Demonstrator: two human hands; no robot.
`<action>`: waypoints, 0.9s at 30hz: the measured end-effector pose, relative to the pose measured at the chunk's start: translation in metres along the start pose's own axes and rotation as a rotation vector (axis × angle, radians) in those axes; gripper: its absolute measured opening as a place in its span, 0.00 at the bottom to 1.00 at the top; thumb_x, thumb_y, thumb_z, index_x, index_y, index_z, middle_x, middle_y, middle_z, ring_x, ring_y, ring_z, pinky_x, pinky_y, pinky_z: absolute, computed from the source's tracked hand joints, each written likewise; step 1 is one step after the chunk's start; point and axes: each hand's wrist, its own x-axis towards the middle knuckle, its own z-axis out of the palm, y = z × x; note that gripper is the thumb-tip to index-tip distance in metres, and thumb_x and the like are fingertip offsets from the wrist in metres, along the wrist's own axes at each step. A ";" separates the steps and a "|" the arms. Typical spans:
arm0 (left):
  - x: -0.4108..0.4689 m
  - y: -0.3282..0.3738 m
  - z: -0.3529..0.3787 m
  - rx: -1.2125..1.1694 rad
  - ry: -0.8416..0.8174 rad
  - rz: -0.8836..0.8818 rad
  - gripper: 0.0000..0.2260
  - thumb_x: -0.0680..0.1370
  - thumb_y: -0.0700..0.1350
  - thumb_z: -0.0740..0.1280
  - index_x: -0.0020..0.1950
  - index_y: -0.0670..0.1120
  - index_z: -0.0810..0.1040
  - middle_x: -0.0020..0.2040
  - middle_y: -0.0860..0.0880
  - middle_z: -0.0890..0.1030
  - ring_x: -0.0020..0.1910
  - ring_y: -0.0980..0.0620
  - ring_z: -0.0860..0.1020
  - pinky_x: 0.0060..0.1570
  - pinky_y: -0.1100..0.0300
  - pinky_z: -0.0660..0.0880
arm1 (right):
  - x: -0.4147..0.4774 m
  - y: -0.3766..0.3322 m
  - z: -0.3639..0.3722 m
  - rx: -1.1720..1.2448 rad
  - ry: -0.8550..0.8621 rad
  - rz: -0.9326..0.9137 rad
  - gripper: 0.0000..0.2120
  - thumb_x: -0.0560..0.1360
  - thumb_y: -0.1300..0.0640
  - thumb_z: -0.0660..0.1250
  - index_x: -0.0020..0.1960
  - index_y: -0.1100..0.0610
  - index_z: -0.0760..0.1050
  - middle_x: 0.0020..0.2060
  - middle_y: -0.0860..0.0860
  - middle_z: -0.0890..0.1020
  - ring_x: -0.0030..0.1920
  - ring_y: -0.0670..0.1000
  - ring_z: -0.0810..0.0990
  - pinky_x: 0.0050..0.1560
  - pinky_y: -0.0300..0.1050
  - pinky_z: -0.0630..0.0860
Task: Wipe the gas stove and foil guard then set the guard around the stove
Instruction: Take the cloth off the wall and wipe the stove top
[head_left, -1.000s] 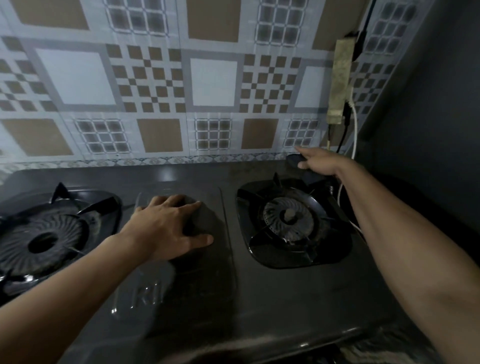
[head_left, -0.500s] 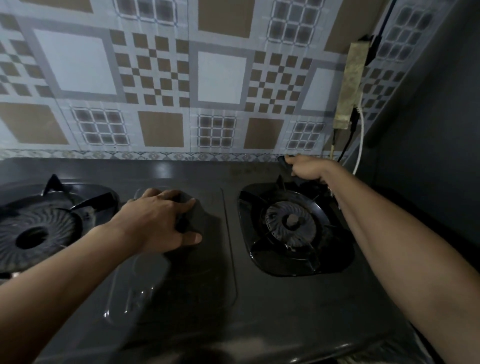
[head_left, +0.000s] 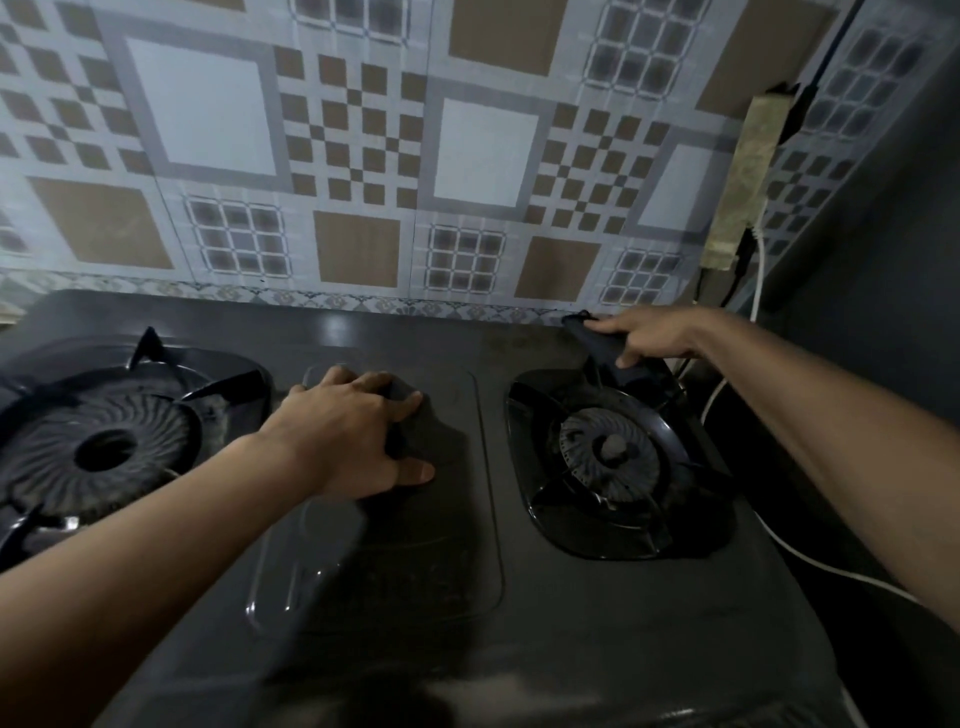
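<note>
Head view: the stove (head_left: 597, 623) sits on the worktop against a patterned wall (head_left: 358, 156), and its right burner (head_left: 608, 457) serves as the landmark here.

Left of that burner, the left hand (head_left: 353, 436) rests palm down on the flat middle panel. Its fingers (head_left: 410, 402) are loosely spread and lightly bent, with the tips on the metal, and it holds nothing.

Just behind the burner, at the stove's back corner, the right hand (head_left: 654, 335) presses on what looks like a dark cloth (head_left: 592, 345). Its fingers (head_left: 602, 326) lie nearly straight over the cloth, with the thumb down at the near edge.

A white cable (head_left: 831, 566) trails to the right of the burner.

Half a second earlier the right fingers were bunched over the cloth; they are now stretched out along the back edge. The left hand has stayed on the panel.
</note>
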 end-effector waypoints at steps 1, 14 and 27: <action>0.000 0.000 0.000 0.002 -0.003 0.003 0.41 0.70 0.76 0.58 0.79 0.64 0.52 0.81 0.55 0.54 0.77 0.44 0.55 0.69 0.41 0.64 | -0.001 -0.001 0.001 -0.021 -0.013 -0.004 0.37 0.76 0.63 0.69 0.78 0.42 0.57 0.79 0.48 0.57 0.77 0.54 0.59 0.75 0.48 0.56; 0.001 0.000 -0.002 0.006 -0.007 0.010 0.42 0.69 0.76 0.58 0.79 0.63 0.52 0.80 0.54 0.55 0.76 0.43 0.56 0.68 0.42 0.65 | 0.007 -0.050 -0.002 0.007 0.058 -0.173 0.32 0.74 0.65 0.73 0.72 0.42 0.70 0.74 0.48 0.69 0.70 0.53 0.68 0.63 0.42 0.65; -0.001 -0.001 0.001 -0.020 0.022 -0.003 0.40 0.70 0.75 0.59 0.79 0.64 0.53 0.81 0.55 0.55 0.77 0.44 0.55 0.69 0.41 0.62 | 0.003 -0.138 0.032 -0.087 0.063 -0.206 0.31 0.81 0.65 0.58 0.80 0.48 0.54 0.79 0.53 0.58 0.73 0.59 0.67 0.64 0.49 0.71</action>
